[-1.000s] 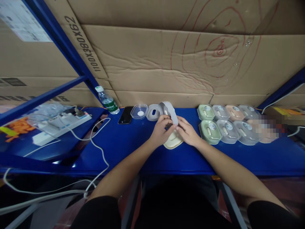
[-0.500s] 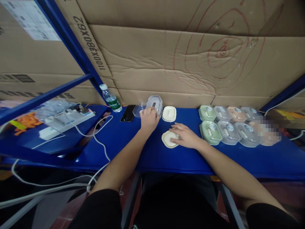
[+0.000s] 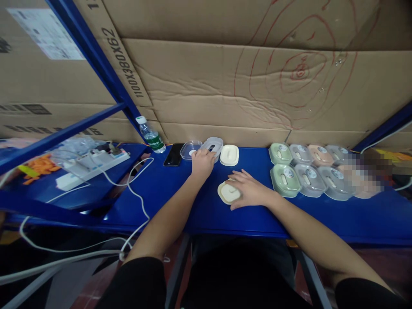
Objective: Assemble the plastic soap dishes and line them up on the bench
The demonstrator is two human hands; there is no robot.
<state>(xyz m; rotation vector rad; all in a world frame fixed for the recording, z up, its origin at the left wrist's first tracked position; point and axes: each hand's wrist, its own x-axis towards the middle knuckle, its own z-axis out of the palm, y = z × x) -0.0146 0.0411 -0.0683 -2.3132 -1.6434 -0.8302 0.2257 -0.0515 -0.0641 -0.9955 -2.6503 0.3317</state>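
Note:
My left hand [image 3: 203, 165] reaches to the back of the blue table, its fingers closed on the near edge of a translucent grey container insert [image 3: 213, 146] with a dark slot. Left of that hand lies a clear shallow container [image 3: 190, 150] with a small white spot. My right hand [image 3: 249, 189] is spread over the right side of a cream lid-like piece [image 3: 228, 193], thumb and fingers apart around its edge. Whether it grips the piece is hard to see. A second cream rounded-square lid [image 3: 229, 155] lies behind, right of the translucent insert.
Lidded food containers [image 3: 286, 180] in green, grey and pink stand in two rows at right. A black phone [image 3: 173, 155] and a water bottle [image 3: 152, 138] are at left. Beyond the blue frame bar [image 3: 64, 128] lies a power strip [image 3: 93, 169]; a white cable [image 3: 141, 201] crosses the table.
The translucent insert has tipped down flatter and slightly right, with my left hand following. My right hand's thumb has moved off the cream piece's top towards its near edge.

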